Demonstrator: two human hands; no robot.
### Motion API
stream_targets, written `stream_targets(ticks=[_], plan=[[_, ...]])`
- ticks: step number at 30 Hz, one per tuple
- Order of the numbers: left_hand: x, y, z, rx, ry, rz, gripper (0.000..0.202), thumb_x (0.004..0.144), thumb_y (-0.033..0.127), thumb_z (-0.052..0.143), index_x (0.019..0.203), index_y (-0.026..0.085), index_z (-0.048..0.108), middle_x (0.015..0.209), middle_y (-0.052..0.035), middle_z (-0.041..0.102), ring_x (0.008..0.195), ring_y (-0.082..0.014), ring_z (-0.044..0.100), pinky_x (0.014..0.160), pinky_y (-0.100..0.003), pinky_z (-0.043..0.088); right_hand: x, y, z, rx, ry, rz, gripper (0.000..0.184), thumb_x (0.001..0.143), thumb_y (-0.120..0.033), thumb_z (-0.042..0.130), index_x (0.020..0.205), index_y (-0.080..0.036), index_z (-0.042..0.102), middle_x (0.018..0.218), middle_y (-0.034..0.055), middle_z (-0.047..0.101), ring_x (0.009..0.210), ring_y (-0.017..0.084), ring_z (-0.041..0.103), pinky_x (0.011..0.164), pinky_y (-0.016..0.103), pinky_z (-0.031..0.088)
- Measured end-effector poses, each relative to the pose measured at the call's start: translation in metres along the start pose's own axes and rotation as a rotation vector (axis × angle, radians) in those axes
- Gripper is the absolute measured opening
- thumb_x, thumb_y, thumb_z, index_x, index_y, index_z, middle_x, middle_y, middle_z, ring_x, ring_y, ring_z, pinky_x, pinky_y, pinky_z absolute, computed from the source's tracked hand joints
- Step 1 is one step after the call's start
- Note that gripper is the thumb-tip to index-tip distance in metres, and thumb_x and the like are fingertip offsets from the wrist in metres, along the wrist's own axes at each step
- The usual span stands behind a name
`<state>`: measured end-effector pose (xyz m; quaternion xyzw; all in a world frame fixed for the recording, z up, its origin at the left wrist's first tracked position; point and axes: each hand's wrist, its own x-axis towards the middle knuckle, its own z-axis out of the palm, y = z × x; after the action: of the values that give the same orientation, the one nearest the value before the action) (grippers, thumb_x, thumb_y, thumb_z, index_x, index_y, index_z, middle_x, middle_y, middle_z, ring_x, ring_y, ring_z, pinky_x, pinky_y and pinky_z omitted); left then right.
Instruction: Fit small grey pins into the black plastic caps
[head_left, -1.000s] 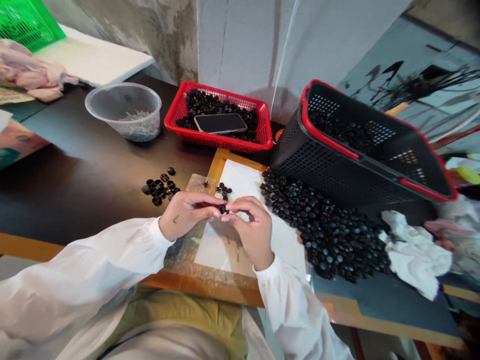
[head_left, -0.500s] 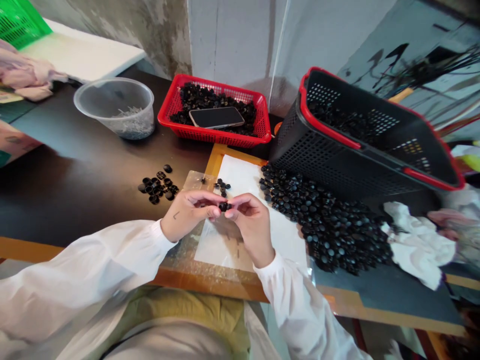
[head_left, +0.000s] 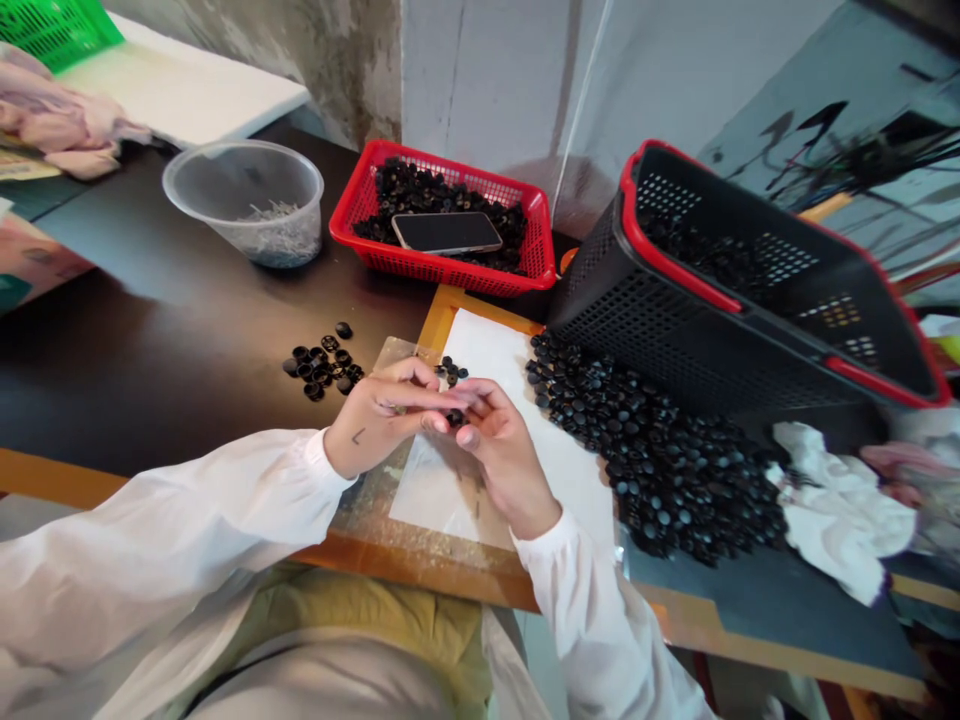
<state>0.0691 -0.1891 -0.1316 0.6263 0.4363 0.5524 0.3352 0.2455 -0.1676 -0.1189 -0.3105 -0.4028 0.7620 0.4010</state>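
Observation:
Between the thumb and index finger of my left hand (head_left: 382, 412) is a small black round plastic piece (head_left: 454, 418). My right hand (head_left: 504, 445) is close against it, its fingers curved and the thumb apart from them. The right fingertips meet the left fingers just above the piece, partly hiding it. Both hands are over a white sheet (head_left: 551, 475) on the work board. Just beyond my fingers lie several small black parts (head_left: 451, 371). Left of my left hand sits a small group of black round caps (head_left: 321, 367) on the dark table.
A large heap of black caps (head_left: 660, 460) spreads on the right, below a black basket (head_left: 675, 330) with a red rim. Behind stand a red basket (head_left: 442, 277) of black parts, with a phone (head_left: 448, 233) on top, and a clear tub (head_left: 244, 215). Crumpled white paper (head_left: 840, 510) lies far right.
The fingers of my left hand have stretched across toward my right hand. My right thumb and fingers have parted around the black piece. The view has shifted slightly.

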Motion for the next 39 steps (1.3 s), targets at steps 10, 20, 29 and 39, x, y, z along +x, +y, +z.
stream_targets(ticks=[10,20,29,39], plan=[[0.000,-0.002,-0.007,0.203,-0.058,0.213,0.021,0.090,0.031,0.072,0.109,0.031,0.080,0.081,-0.0016,0.058,0.074,-0.0120,0.057,0.067,-0.026,0.048,0.000,0.004,-0.006,-0.008,-0.019,0.117,0.048,0.058,-0.033,0.096,0.100,-0.025,0.075,0.090,-0.0018,0.072,0.085,0.013,0.066,0.085,0.025,0.054],[-0.009,0.007,0.002,0.096,-0.028,0.243,0.029,0.089,0.020,0.073,0.116,0.028,0.077,0.084,-0.0025,0.065,0.074,-0.0105,0.063,0.067,-0.021,0.052,-0.001,0.005,-0.003,-0.059,0.026,0.076,0.039,0.052,-0.028,0.097,0.087,-0.023,0.080,0.078,-0.0017,0.076,0.068,0.013,0.066,0.075,0.029,0.057],[-0.006,0.014,-0.003,0.048,-0.123,0.236,0.022,0.094,0.027,0.067,0.112,0.024,0.080,0.078,-0.0033,0.068,0.064,-0.0089,0.062,0.062,-0.019,0.051,-0.003,0.001,0.001,-0.113,0.009,0.041,0.044,0.047,-0.027,0.099,0.077,-0.022,0.069,0.074,-0.0040,0.069,0.068,0.014,0.064,0.062,0.024,0.056],[-0.006,0.003,-0.006,0.164,-0.058,0.255,0.023,0.094,0.038,0.067,0.107,0.024,0.080,0.082,-0.0030,0.062,0.070,-0.0111,0.060,0.064,-0.021,0.049,-0.005,-0.006,0.001,-0.338,-0.043,-0.098,0.032,0.073,-0.034,0.085,0.104,-0.030,0.079,0.100,0.0010,0.077,0.090,0.020,0.070,0.088,0.036,0.059]])
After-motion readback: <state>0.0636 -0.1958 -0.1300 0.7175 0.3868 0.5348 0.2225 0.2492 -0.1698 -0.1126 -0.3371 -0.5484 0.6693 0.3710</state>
